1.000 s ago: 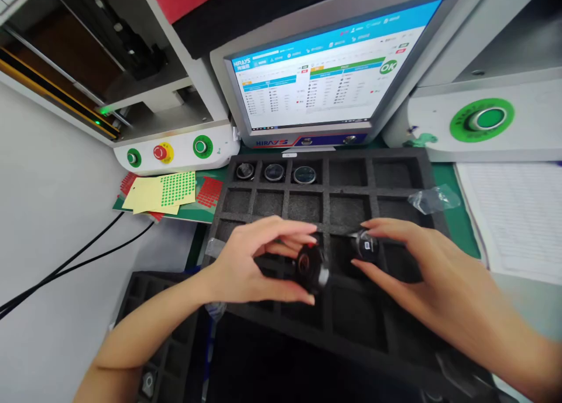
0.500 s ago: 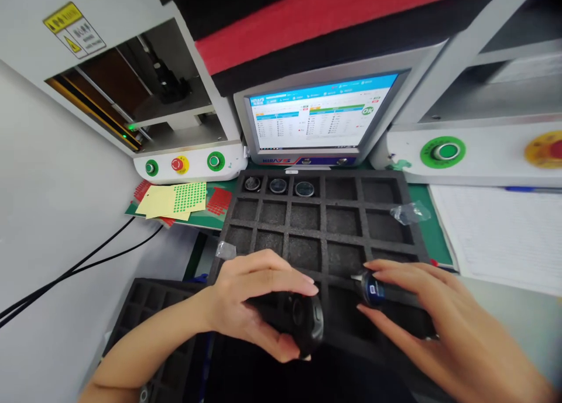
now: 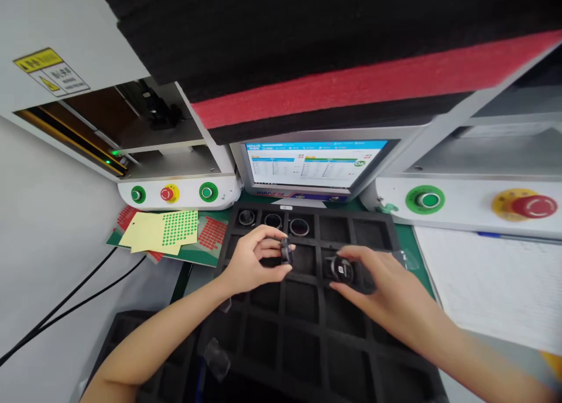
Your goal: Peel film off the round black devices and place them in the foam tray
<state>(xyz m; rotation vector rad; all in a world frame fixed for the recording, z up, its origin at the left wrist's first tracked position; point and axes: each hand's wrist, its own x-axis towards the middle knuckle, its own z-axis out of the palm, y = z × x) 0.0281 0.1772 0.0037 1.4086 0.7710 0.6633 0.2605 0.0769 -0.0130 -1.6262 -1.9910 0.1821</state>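
Note:
My left hand (image 3: 252,262) pinches a dark round watch case (image 3: 286,251), seen edge-on, between thumb and fingers above the tray. In my right hand (image 3: 386,277) another round watch case (image 3: 342,269) is gripped by its sides; a small light mark shows on the face turned toward me. Beneath both hands lies a black foam tray (image 3: 322,309) divided into square pockets. Along its far row sit three round watch cases, among them the left one (image 3: 246,217), the middle one (image 3: 273,220) and the right one (image 3: 299,226).
A monitor (image 3: 302,166) stands behind the tray, between two machines with green buttons (image 3: 428,200) and red stop buttons (image 3: 533,206). Sticker sheets (image 3: 180,230) lie at left, a paper sheet with a pen (image 3: 492,280) at right. Clear plastic (image 3: 217,359) rests near the tray's front.
Both hands have moved away from my body, farther over the tray, each still holding its watch case. The left one is turned more edge-on. My view has tilted upward.

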